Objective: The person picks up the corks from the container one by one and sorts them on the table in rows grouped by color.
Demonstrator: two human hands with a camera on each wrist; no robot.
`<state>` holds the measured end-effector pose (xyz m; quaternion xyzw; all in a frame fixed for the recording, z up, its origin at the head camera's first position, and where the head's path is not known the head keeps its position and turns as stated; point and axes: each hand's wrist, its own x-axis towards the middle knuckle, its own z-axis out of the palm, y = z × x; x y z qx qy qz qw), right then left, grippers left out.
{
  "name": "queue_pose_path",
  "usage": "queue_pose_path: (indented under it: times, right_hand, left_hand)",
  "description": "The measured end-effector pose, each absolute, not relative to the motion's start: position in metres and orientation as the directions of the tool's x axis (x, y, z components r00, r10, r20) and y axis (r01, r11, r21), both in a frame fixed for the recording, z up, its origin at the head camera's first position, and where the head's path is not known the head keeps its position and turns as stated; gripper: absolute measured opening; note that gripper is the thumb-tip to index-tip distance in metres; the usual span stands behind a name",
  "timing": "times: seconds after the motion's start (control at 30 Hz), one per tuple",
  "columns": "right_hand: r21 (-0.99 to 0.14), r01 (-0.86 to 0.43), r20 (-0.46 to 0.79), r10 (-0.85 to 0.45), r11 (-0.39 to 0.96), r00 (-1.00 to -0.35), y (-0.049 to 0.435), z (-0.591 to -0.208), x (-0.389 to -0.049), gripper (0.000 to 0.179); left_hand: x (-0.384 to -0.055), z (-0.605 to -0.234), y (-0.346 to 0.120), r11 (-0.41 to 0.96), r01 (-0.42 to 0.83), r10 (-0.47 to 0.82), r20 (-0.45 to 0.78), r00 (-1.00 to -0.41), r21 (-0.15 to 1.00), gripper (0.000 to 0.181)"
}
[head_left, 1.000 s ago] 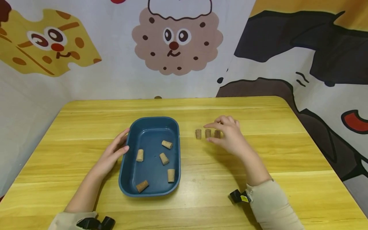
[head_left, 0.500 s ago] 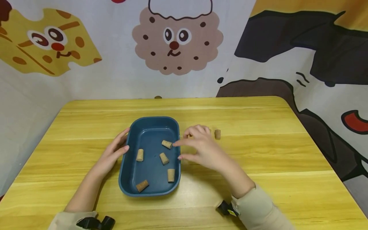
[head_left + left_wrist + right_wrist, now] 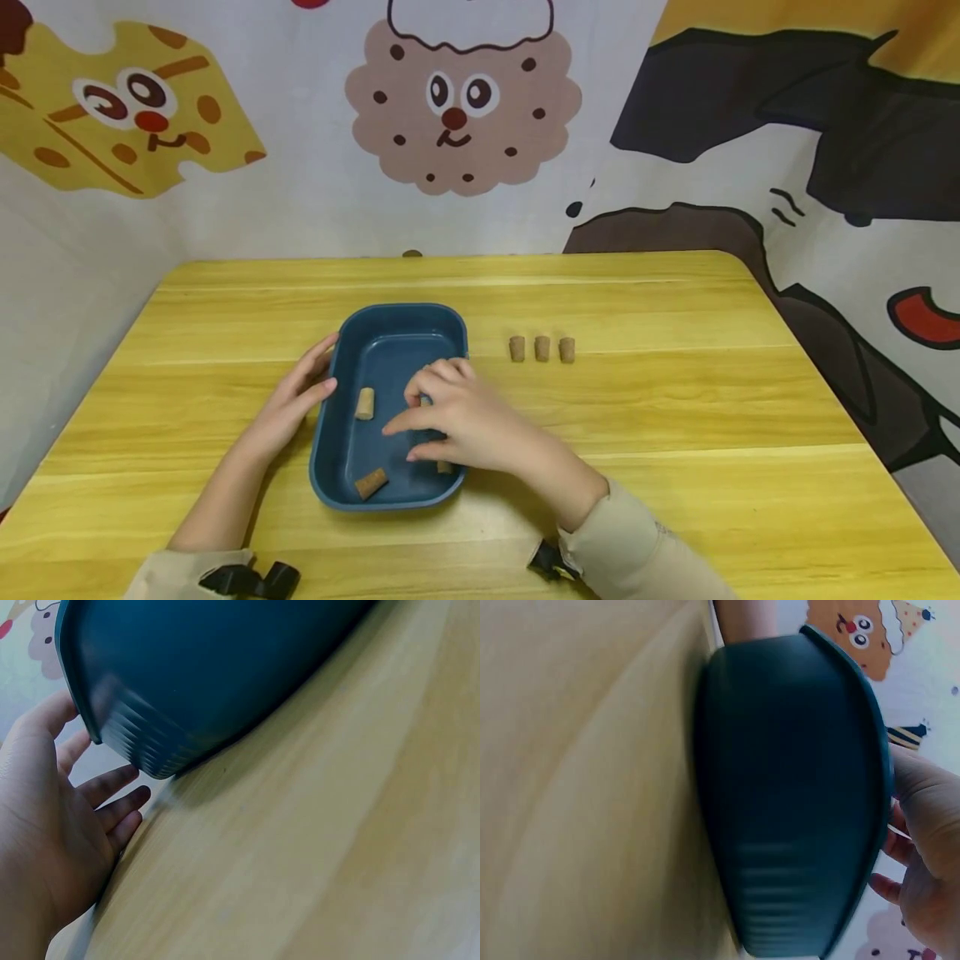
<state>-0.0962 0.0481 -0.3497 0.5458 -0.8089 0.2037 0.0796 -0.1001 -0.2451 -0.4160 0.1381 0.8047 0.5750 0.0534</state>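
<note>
A blue tray [image 3: 322, 467] holds several corks. In the head view a pale cork [image 3: 364, 403] and a browner cork [image 3: 371, 483] lie on its floor. Another cork [image 3: 445, 467] shows only partly beneath my right hand [image 3: 457, 417], which hides others. That hand reaches over the tray's right side, thumb and forefinger spread apart with nothing between them. My left hand [image 3: 292, 404] rests against the tray's left side. In the left wrist view, the fingers of my left hand [image 3: 67, 802] are extended by the ribbed outer wall of the tray [image 3: 195, 667].
Right of the tray, three corks stand in a row on the wooden table: a left cork [image 3: 517, 348], a middle cork [image 3: 542, 348] and a right cork [image 3: 567, 350]. A cartoon-printed wall covering [image 3: 300, 217] rises behind the table's back edge.
My right hand has moved left and toward me, from the three corks on the table to over the tray. The left hand, the tray and the row of corks stay put.
</note>
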Motion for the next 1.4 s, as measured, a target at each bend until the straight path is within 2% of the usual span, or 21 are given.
queue_pose_path:
  times: [0.43, 0.73, 0.97, 1.4]
  right_hand:
    - [-0.104, -0.952, 0.100, -0.949, 0.289, -0.299, 0.012, -0.351, -0.099, 0.046]
    - [-0.129, -0.962, -0.058, -0.970, 0.240, -0.234, -0.006, -0.362, -0.107, 0.043]
    - [-0.159, -0.967, -0.092, -0.978, 0.200, -0.187, -0.012, -0.365, -0.109, 0.042]
    - [-0.198, -0.967, -0.125, -0.982, 0.162, -0.139, -0.015, -0.368, -0.109, 0.045]
  left_hand:
    - [-0.101, -0.417, -0.246, 0.282, 0.163, 0.290, 0.078, -0.954, 0.946, 0.057]
    - [-0.101, -0.417, -0.246, 0.283, 0.156, 0.293, 0.070, -0.954, 0.946, 0.058]
    - [-0.101, -0.417, -0.246, 0.281, 0.154, 0.293, 0.068, -0.954, 0.947, 0.058]
    - [-0.101, -0.418, -0.246, 0.280, 0.153, 0.289, 0.069, -0.955, 0.948, 0.058]
